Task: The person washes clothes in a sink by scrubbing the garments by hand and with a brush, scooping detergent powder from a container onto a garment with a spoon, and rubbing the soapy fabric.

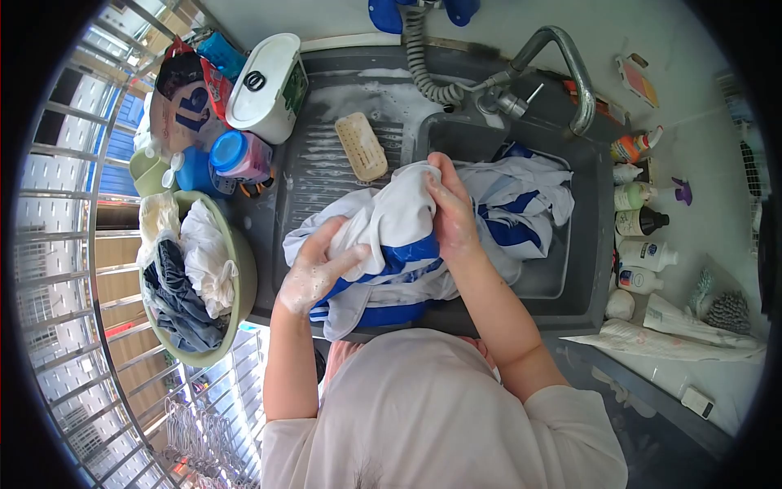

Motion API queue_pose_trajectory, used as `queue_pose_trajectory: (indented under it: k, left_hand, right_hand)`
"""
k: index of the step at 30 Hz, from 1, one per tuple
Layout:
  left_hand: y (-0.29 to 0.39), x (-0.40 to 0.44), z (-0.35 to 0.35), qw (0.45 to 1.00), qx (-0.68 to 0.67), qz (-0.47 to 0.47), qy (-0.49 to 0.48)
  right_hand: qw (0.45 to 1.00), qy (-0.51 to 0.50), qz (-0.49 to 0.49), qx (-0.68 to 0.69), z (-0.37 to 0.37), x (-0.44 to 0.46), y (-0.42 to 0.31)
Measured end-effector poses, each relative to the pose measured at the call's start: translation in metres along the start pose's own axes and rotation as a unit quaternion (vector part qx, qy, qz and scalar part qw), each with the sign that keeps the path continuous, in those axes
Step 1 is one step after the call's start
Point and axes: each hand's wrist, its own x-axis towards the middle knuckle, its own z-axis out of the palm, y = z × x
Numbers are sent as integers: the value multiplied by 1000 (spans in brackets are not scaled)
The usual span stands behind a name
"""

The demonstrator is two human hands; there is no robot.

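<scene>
A wet white-and-blue garment (399,208) is bunched between my two hands, over the ribbed washboard part of the dark grey sink (334,106). Soap suds cover the back of my left hand (318,265), which grips the cloth from the left. On the other side, my right hand (452,208) is closed on a raised white fold. More of the white and blue cloth (521,196) spreads to the right into the basin. Behind the garment, a cream-coloured soap dish (361,147) lies on the ribs among suds.
A chrome faucet (582,90) and a coiled grey hose (419,57) stand at the back. Leftward are a green basin (248,277) of clothes, a white lidded bucket (261,85) and a blue-lidded jar (240,155). Several bottles (643,224) line the right ledge.
</scene>
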Motion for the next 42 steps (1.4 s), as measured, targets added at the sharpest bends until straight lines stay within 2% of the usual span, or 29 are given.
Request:
queue_pose_trajectory:
  k: [3,5,7,8,9,10,12,14,16,17,18,19,20,22,23,25,26,27,28,29,31,32,33,35,36,38,42]
  left_hand:
    - [5,1,5,997,21,50,57]
    - [-1,3,7,981,94,136,99]
    - [10,1,14,983,96,110,110]
    - [14,1,17,984,98,86,121]
    - [10,3,16,984,97,85,119]
    - [2,6,14,983,98,112,112]
    - [-1,8,14,980,97,141,104]
    - [3,4,15,991,-4,106,85]
    - [-5,6,11,989,-52,119,69]
    - [-7,6,10,985,-98,134,54]
    - [-5,6,10,985,-98,134,54]
    - [-1,6,11,982,-162,78,60]
    - [1,6,13,972,-226,21,65]
    - [-1,7,20,966,-254,36,44]
    - [-2,8,24,958,-281,50,24]
    - [-9,10,25,962,-268,44,-2]
    - [-20,14,22,966,-253,39,-33]
    - [-27,17,20,969,-237,34,-63]
    - [-31,19,20,957,-287,-7,-50]
    - [-35,20,24,957,-287,-9,-49]
    - [-21,20,42,957,-264,-100,64]
    - [-19,20,43,966,-226,-112,56]
    - [-20,20,43,966,-226,-112,54]
    - [-22,22,42,981,-179,-75,6]
    - [-23,23,43,981,-180,-76,6]
    - [-23,25,44,985,-166,-50,10]
    - [-23,29,42,977,-207,-28,35]
  right_hand:
    - [999,-37,-15,26,-9,-2,-15]
    - [999,-33,-9,16,-15,-1,-20]
    - [969,-96,-7,-229,-11,-2,-32]
    - [969,-94,-7,-229,-11,-2,-32]
    - [892,-130,-103,-420,-10,-1,-32]
    - [769,-159,-193,-589,-10,-1,-33]
    - [780,-152,-176,-580,-6,-6,-41]
    - [793,-145,-158,-570,1,-10,-44]
    - [797,-69,-242,-548,9,-11,-39]
    - [798,-69,-242,-548,11,-11,-36]
    - [769,-29,-301,-563,12,-10,-33]
    - [734,10,-360,-576,14,-9,-31]
    - [734,10,-360,-575,15,-12,-28]
    - [745,57,-168,-643,16,-23,-21]
    - [745,58,-168,-643,14,-24,-17]
    - [797,20,-48,-602,8,-26,-5]
    - [842,5,29,-538,5,-27,0]
    - [842,6,30,-538,0,-28,4]
    - [887,-10,50,-458,-4,-28,8]
    - [924,-25,70,-374,-6,-29,10]
    - [922,-39,79,-377,-8,-29,11]
    - [919,-52,86,-381,-9,-30,11]
    - [919,-51,85,-381,-8,-30,9]
    - [881,-52,-13,-471,-4,-30,6]
    - [881,-51,-13,-471,-4,-30,6]
    - [825,-70,-126,-547,-5,-29,6]
    - [846,-65,-66,-525,-2,-30,-2]
